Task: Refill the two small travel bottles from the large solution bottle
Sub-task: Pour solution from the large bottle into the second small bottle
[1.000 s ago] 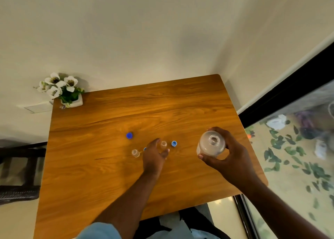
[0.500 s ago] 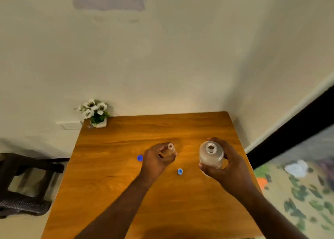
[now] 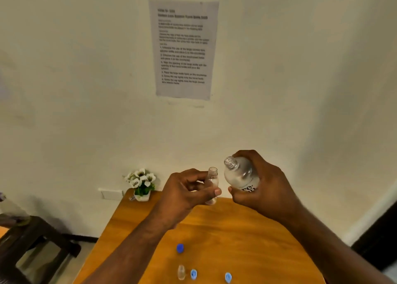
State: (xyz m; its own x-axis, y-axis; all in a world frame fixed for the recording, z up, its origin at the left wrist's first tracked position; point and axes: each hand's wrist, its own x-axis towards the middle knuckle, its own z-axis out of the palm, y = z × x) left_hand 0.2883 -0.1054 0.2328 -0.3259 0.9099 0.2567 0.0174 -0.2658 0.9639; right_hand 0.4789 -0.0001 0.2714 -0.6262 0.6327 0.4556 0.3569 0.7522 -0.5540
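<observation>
My left hand [image 3: 184, 192] pinches a small clear travel bottle [image 3: 212, 181], uncapped and upright, raised above the wooden table [image 3: 247, 240]. My right hand [image 3: 261, 189] grips the large solution bottle [image 3: 239, 175], uncapped, its neck tilted left toward the small bottle's mouth. The two mouths are close but apart. A second small travel bottle [image 3: 181, 272] stands open on the table near the bottom edge. Beside it lie two light blue caps [image 3: 193, 274] [image 3: 228, 277], and a darker blue cap [image 3: 180, 248] lies farther back.
A small white pot of white flowers [image 3: 141, 184] sits at the table's far left corner against the wall. A printed paper sheet [image 3: 183, 49] hangs on the wall. A dark chair [image 3: 32, 247] stands left of the table.
Both hands have risen off the table with their bottles and come closer together. The large bottle now tilts toward the small one. The camera has tipped upward toward the wall.
</observation>
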